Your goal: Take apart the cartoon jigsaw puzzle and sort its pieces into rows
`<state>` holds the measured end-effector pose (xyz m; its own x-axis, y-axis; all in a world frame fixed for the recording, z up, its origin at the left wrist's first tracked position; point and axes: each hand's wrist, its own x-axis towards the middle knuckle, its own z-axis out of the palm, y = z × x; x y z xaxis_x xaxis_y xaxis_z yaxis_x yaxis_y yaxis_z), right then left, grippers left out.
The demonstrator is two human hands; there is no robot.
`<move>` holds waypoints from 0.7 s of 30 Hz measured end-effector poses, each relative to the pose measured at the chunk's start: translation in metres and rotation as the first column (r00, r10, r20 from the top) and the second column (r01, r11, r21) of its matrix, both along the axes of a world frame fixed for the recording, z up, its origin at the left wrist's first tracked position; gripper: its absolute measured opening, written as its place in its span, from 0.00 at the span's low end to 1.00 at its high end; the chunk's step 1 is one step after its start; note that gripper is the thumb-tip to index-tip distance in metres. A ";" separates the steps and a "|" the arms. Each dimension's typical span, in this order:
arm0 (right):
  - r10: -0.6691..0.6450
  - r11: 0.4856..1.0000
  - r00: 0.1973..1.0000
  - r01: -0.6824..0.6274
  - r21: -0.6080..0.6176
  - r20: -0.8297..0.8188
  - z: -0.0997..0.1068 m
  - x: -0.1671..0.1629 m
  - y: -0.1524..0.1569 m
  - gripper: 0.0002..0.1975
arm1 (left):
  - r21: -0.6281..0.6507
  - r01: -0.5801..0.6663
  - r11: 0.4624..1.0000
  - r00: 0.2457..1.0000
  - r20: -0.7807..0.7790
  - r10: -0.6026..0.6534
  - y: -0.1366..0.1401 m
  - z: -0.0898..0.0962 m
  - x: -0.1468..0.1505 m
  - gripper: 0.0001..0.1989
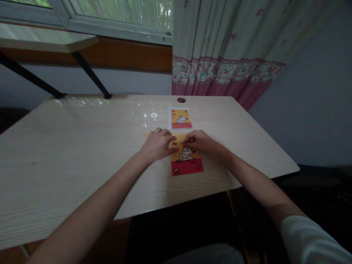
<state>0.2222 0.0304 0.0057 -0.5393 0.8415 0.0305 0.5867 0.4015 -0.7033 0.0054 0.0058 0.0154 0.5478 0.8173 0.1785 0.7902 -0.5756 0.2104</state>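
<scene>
A yellow and red felt-like picture sheet (188, 167) with a white cartoon animal lies flat on the table in front of me. My left hand (159, 145) rests at its upper left edge, thumb and fingers apart, with the fingertips on the sheet. Over the upper right part, my right hand (199, 140) has its fingertips pinched together close to the surface. Whatever is between them is too small to make out. Just beyond the sheet lies a smaller printed card (180, 118) with a matching picture and a white border.
The pale wood-grain table (82, 157) spreads wide to the left. A small yellow piece (145, 135) lies left of my left hand. A round cable hole (181, 100) sits near the back edge. A raised shelf (49, 40) on black legs stands at the back left, and a curtain (220, 47) hangs behind.
</scene>
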 end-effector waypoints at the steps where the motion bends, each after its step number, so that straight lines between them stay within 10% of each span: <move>1: 0.002 1.000 1.000 -0.002 0.005 0.007 0.001 0.000 0.000 0.03 | 0.003 0.004 1.000 1.000 0.004 -0.004 0.000 0.000 0.000 0.22; 21: -0.046 0.988 0.993 0.030 0.154 0.105 0.002 0.006 0.003 0.07 | 0.034 0.280 0.959 0.960 -0.009 -0.280 -0.006 0.004 0.001 0.14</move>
<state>0.2283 0.0331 0.0075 -0.5140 0.8516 0.1027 0.6727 0.4745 -0.5677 0.0065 0.0002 0.0195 0.7548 0.6245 0.2007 0.5972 -0.7808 0.1834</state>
